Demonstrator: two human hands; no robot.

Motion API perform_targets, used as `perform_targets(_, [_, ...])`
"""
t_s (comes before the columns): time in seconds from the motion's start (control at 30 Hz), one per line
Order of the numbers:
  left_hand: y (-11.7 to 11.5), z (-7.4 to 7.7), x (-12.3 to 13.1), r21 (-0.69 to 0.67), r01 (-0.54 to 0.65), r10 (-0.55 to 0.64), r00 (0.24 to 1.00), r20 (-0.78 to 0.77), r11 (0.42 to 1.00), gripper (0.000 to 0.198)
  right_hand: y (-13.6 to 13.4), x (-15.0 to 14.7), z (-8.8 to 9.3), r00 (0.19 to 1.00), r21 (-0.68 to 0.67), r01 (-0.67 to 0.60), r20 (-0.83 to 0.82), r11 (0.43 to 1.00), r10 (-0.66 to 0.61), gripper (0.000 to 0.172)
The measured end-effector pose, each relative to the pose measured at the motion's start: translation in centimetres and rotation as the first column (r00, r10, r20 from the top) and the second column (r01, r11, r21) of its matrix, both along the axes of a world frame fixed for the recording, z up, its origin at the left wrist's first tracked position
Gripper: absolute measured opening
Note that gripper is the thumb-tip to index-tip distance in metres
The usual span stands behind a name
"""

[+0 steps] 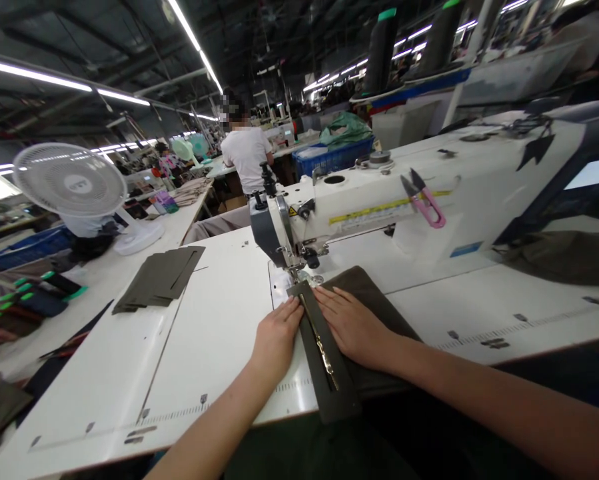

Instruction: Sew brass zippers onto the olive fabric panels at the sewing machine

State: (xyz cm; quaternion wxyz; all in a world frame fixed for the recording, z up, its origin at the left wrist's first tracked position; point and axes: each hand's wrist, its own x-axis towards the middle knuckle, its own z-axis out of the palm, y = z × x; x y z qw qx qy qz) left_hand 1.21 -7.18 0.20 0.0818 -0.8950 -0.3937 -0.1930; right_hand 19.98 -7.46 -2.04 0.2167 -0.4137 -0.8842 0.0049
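Note:
A dark olive fabric piece with a metal zipper down a narrow strip lies under the presser foot of a white sewing machine. My left hand rests flat on the table at the strip's left edge, fingers together and stretched toward the needle. My right hand lies flat on the fabric just right of the zipper, fingers extended. Neither hand grips anything; both press down.
A stack of cut olive pieces lies on the white table to the left. Pink thread snips sit on the machine arm. A white fan stands far left. A person in a white shirt works at the back.

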Motion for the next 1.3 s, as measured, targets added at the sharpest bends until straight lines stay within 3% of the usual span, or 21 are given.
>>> perform_targets(0.17, [0.0, 0.5, 0.0, -0.022, 0.001, -0.002, 0.999, -0.054, 1.000, 0.030, 0.0, -0.3, 0.7, 1.000, -0.033, 0.014, -0.014, 0.999, -0.014, 0.044])
perform_targets(0.63, [0.9, -0.2, -1.2, 0.050, 0.093, -0.090, 0.994, -0.062, 0.994, 0.036, 0.3, 0.0, 2.4, 0.991, -0.205, -0.011, -0.133, 0.979, -0.017, 0.049])
perform_targets(1.07, [1.0, 0.4, -0.8, 0.016, 0.062, -0.060, 0.989, -0.134, 0.998, 0.038, 0.6, 0.1, 2.4, 0.989, -0.205, 0.016, -0.138, 0.979, -0.046, 0.046])
perform_targets(1.3, [0.5, 0.6, -0.3, -0.030, 0.043, -0.047, 0.986, -0.158, 0.999, 0.036, 0.2, 0.3, 1.7, 0.994, -0.136, -0.038, -0.105, 0.990, 0.023, 0.052])
